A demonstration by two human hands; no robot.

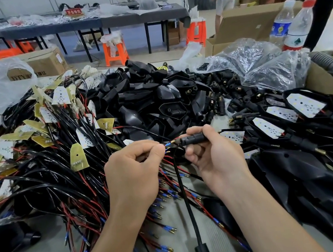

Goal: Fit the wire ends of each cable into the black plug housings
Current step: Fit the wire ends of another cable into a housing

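Note:
My left hand (134, 170) pinches the wire ends (168, 146) of a black cable (183, 190), with blue sleeves and brass tips at the fingertips. Just to the right, my right hand (213, 153) grips a black plug housing (192, 138) between thumb and fingers, its open end facing the wire tips. The tips touch or sit just at the housing's mouth; how far in they are is hidden. The cable hangs down from my hands toward the table's near edge.
A tangle of cables with LED boards (74, 153) covers the left. A heap of black housings (156, 97) lies behind my hands. Assembled lamp units (302, 108) are stacked on the right. Plastic bags (260, 63), two water bottles (296, 27) and a cardboard box (324, 83) stand beyond.

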